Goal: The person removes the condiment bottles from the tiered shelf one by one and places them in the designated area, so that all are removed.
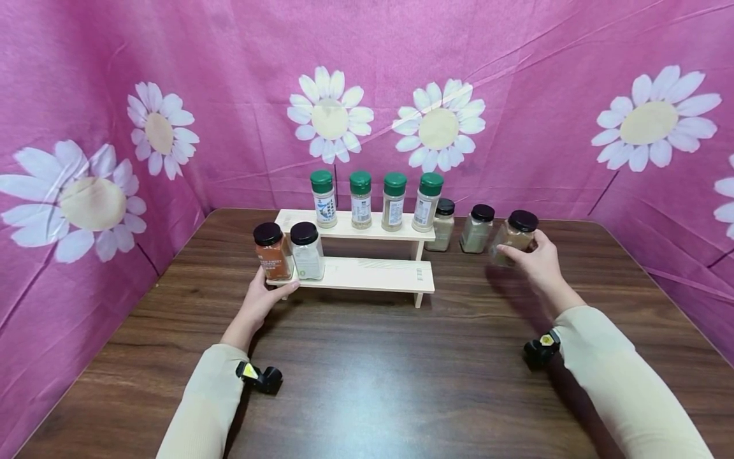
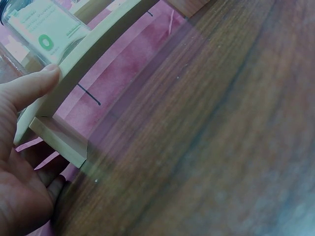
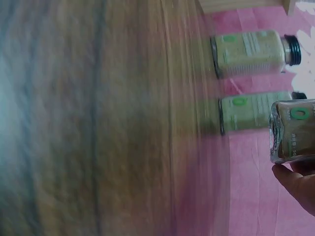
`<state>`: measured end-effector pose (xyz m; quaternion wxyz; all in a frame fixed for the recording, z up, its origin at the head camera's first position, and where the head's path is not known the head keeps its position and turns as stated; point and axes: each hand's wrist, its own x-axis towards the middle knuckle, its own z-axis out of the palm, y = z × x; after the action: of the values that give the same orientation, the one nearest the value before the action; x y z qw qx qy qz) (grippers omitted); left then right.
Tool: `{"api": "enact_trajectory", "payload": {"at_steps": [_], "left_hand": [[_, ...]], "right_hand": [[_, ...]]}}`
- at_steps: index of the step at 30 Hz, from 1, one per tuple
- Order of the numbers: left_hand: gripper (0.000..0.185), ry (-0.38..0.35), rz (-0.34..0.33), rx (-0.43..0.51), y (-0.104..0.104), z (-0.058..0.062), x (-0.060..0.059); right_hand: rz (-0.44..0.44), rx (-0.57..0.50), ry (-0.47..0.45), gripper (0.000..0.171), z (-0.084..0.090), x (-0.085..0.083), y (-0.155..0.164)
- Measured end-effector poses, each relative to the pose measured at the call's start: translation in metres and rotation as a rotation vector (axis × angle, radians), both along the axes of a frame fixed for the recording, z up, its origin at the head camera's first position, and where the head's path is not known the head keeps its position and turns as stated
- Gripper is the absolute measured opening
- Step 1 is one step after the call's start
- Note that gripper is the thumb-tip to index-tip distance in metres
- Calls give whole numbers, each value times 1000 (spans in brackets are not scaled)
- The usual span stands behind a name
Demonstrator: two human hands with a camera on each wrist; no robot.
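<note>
Sleeves and the two wrist cameras sit nearest, so starting there and working left to right. Left hand (image 1: 260, 303) rests against the near-left end of the rack (image 1: 367, 273), thumb pressed on the lower shelf edge just under the red jar (image 1: 272, 251) and white jar (image 1: 306, 250); it isn't curled round anything. Four green-cap bottles (image 1: 375, 199) stand on the top step. Right of the rack, two black-lid jars (image 1: 460, 226) sit on the table (image 1: 367, 370). Furthest right, the right hand (image 1: 536, 261) wraps the brown jar (image 1: 514, 237) around its body, and it looks lifted just off the table, though I can't be sure. My guess: clear, hard, smooth-sided, pretty light, and it'd break if dropped, so gripping mid-body below the lid seems safest.
</note>
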<state>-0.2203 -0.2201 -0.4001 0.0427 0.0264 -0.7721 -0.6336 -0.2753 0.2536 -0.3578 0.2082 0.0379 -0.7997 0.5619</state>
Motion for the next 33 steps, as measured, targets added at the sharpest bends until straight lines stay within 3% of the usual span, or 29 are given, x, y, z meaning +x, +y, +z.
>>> {"api": "enact_trajectory", "payload": {"at_steps": [9,17,27,33], "left_hand": [[75,0,-3,-4,-1,-1,-1],[74,4,0,3,0,-1,-1],[75,1,1,4,0,0,-1],[75,1,-3,13,-1,-1,-2]], "right_hand": [[26,58,-45,33,-6,-10,13],[-19,93,-65,29,-11,-24,18],[-73,77,-71,28,-12,-40,22],[-36,1,-42,34,-23,-47,29]]}}
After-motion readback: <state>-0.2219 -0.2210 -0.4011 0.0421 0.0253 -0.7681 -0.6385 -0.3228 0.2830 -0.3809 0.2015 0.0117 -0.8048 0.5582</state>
